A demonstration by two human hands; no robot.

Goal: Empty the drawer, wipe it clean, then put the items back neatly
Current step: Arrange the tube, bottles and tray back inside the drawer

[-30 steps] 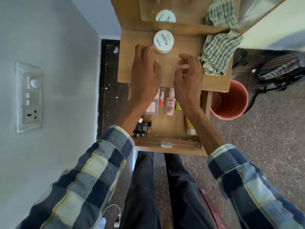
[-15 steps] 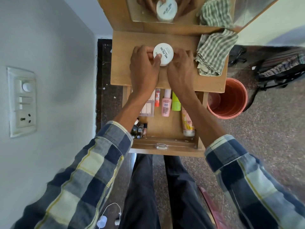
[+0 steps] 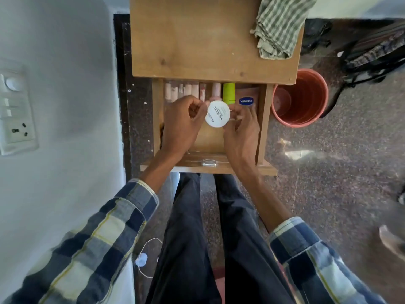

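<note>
Both hands are inside the open wooden drawer (image 3: pixel 262 119), holding 1 round white jar (image 3: pixel 217 114) between them. The left hand (image 3: pixel 182 126) is curled, its thumb and fingertips pressed to the jar's left edge. The right hand (image 3: pixel 241 130) is curled likewise, fingers bent against the jar's right edge. The lid faces up; the words "NAIL POLISH" are legible on it. The jar sits over the middle of the drawer; whether it touches the drawer floor cannot be told.

Along the back of the drawer lie a row of pinkish tubes (image 3: pixel 184 91), a lime-green tube (image 3: pixel 229 92) and a Vaseline container (image 3: pixel 246 101), the last just beyond the right fingertips. The front half of the drawer floor shows bare wood.

On the tabletop (image 3: pixel 197 40) above, a green checked cloth (image 3: pixel 280 25) lies crumpled at the right rear corner. An orange bucket (image 3: pixel 306 106) stands on the floor right of the drawer
</note>
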